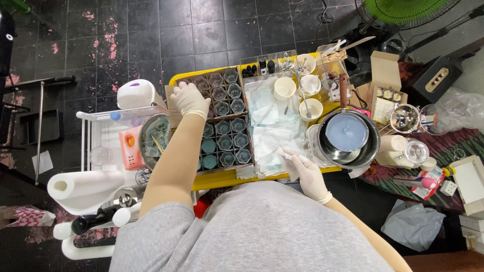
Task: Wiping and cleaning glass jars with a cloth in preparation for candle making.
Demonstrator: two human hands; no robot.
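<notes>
My left hand (189, 99), in a white glove, rests on the far left corner of a cardboard tray (249, 137) filled with several small dark glass jars (223, 142) of teal wax. Whether its fingers grip a jar there I cannot tell. My right hand (308, 174), also gloved, lies with fingers spread on crumpled white paper sheets (272, 132) at the near edge of a yellow table (227, 178). Right of the paper stands a steel pot (372, 146) holding a smaller pan of pale blue wax (346, 132) with a wooden handle.
Three white cups (285, 88) with spoons and small dark bottles (258, 68) stand at the table's far side. A white trolley (96, 151) at left carries a bowl (154, 133), a paper roll (83, 189) and a white device (135, 93). Boxes, glass lids and a green fan (403, 10) crowd the right.
</notes>
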